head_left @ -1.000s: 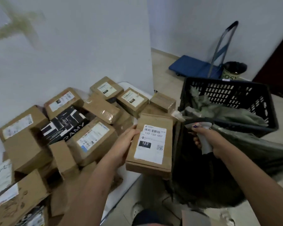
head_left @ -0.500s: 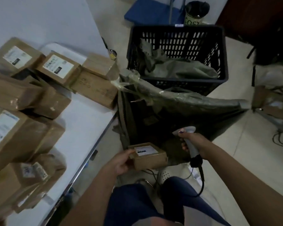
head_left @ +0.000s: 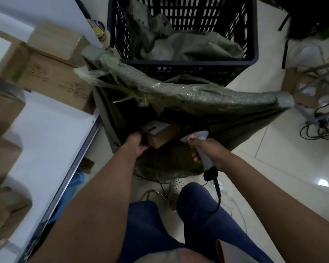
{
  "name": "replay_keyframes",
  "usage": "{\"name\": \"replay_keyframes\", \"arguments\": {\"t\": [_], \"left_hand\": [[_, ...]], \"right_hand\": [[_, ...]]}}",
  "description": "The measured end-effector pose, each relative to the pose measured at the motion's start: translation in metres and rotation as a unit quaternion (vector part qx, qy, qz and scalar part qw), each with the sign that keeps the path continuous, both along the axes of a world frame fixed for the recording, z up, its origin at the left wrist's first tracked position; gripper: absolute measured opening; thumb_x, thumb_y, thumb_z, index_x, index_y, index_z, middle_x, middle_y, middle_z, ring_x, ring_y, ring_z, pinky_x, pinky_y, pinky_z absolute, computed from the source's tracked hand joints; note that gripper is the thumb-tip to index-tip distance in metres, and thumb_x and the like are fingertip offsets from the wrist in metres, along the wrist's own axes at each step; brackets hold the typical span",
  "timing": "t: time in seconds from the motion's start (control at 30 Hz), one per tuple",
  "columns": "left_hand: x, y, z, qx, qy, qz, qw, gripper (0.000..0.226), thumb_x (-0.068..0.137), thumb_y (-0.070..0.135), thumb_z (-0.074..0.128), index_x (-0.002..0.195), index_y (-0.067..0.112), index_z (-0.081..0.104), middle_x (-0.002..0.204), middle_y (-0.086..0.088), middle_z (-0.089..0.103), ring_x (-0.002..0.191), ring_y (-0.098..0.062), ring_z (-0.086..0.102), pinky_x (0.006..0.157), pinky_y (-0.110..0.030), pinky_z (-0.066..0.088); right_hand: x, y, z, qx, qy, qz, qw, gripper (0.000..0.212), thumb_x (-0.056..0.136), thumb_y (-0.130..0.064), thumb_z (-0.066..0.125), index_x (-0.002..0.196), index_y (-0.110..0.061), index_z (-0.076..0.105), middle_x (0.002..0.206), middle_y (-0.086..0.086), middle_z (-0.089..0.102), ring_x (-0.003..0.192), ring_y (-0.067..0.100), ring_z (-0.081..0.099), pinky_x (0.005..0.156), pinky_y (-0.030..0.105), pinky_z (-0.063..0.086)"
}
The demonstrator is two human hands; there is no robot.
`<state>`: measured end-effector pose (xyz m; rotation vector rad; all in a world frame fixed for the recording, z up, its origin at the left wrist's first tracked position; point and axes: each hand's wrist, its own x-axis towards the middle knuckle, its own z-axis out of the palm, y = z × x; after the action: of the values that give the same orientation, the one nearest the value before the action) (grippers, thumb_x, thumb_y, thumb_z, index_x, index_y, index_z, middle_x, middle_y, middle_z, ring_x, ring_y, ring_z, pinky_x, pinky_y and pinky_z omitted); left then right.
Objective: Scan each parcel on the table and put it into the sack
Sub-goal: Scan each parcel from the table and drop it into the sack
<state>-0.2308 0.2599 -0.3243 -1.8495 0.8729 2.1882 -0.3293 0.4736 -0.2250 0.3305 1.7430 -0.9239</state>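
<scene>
Right now the left hand (head_left: 136, 144) grips a small cardboard parcel (head_left: 160, 134) by its near end, holding it just inside the open mouth of the green sack (head_left: 207, 103) — so this one looks about to be dropped in, not yet let go. The right hand (head_left: 207, 150) is curled round the scanner (head_left: 202, 147) beside it. Plenty is left, I judge — several boxes (head_left: 51, 73) sit on the white table (head_left: 46, 141).

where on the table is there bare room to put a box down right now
A bare white strip of the table runs along its metal edge, between the boxes on the left and the sack. Toward the far corner it is crowded: stacked boxes reach the edge.
</scene>
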Motion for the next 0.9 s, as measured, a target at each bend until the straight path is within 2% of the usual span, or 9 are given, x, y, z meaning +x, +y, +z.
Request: {"name": "replay_keyframes", "arguments": {"t": [0.07,0.13,0.23,0.33,0.47,0.6,0.77,0.9], "left_hand": [[0.003,-0.012,-0.013,-0.007,-0.020,0.031,0.999,0.040,0.107,0.022,0.039,0.144,0.013,0.046,0.143,-0.014,0.053,0.128,-0.032,0.052,0.090,-0.047,0.050],[0.014,-0.022,-0.024,-0.005,-0.051,0.069,0.996,0.040,0.107,0.025,0.036,0.145,0.015,0.044,0.145,-0.013,0.051,0.130,-0.034,0.051,0.094,-0.050,0.050],[0.038,-0.026,-0.028,0.002,-0.095,0.132,0.987,0.041,0.109,0.025,0.031,0.147,0.014,0.042,0.146,-0.010,0.048,0.134,-0.032,0.047,0.105,-0.052,0.043],[0.054,-0.023,-0.030,0.003,-0.102,0.157,0.982,0.042,0.109,0.026,0.029,0.149,0.017,0.040,0.150,-0.007,0.046,0.136,-0.029,0.044,0.105,-0.050,0.039],[0.057,-0.022,-0.032,0.012,-0.116,0.178,0.977,0.043,0.108,0.027,0.032,0.149,0.016,0.039,0.147,-0.004,0.047,0.136,-0.029,0.045,0.098,-0.051,0.043],[0.058,-0.023,-0.031,0.017,-0.122,0.233,0.965,0.042,0.109,0.023,0.028,0.148,0.011,0.039,0.150,-0.008,0.044,0.140,-0.030,0.039,0.112,-0.050,0.036],[0.056,-0.035,-0.043,-0.075,-0.110,0.248,0.960,0.045,0.108,0.015,0.028,0.152,0.007,0.033,0.155,-0.015,0.036,0.140,-0.032,0.040,0.106,-0.040,0.047],[0.047,-0.034,-0.041,-0.037,-0.085,0.320,0.943,0.045,0.106,0.017,0.036,0.152,0.018,0.036,0.153,-0.015,0.034,0.134,-0.042,0.038,0.099,-0.050,0.051]], "right_hand": [[0.000,-0.003,-0.008,-0.002,0.000,0.004,1.000,0.026,0.094,-0.034,0.063,0.093,-0.007,0.061,0.063,0.006,0.059,0.046,0.012,0.057,0.048,0.023,0.048],[0.003,-0.006,-0.013,0.000,-0.004,0.011,1.000,0.026,0.094,-0.033,0.063,0.094,-0.007,0.061,0.063,0.006,0.060,0.045,0.011,0.057,0.046,0.022,0.048],[0.007,-0.008,-0.018,0.003,-0.012,0.019,1.000,0.025,0.095,-0.031,0.062,0.095,-0.007,0.060,0.064,0.007,0.060,0.045,0.011,0.057,0.045,0.022,0.047],[0.013,-0.011,-0.021,-0.005,-0.020,0.017,1.000,0.025,0.095,-0.031,0.062,0.098,-0.006,0.060,0.065,0.007,0.060,0.046,0.012,0.057,0.045,0.022,0.047],[0.019,-0.017,-0.021,-0.018,-0.022,0.026,0.999,0.024,0.096,-0.030,0.061,0.100,-0.007,0.060,0.066,0.007,0.060,0.049,0.013,0.058,0.048,0.022,0.047],[0.021,-0.022,-0.020,-0.030,-0.014,0.027,0.999,0.022,0.096,-0.030,0.061,0.098,-0.008,0.059,0.065,0.007,0.060,0.049,0.013,0.058,0.048,0.022,0.047],[0.025,-0.025,-0.021,-0.031,-0.001,0.031,0.999,0.026,0.096,-0.034,0.060,0.103,-0.009,0.059,0.069,0.007,0.061,0.051,0.011,0.059,0.049,0.021,0.048],[0.030,-0.029,-0.024,-0.026,0.001,0.033,0.999,0.030,0.095,-0.033,0.061,0.105,-0.005,0.061,0.066,0.007,0.062,0.047,0.011,0.059,0.047,0.022,0.047]]}}
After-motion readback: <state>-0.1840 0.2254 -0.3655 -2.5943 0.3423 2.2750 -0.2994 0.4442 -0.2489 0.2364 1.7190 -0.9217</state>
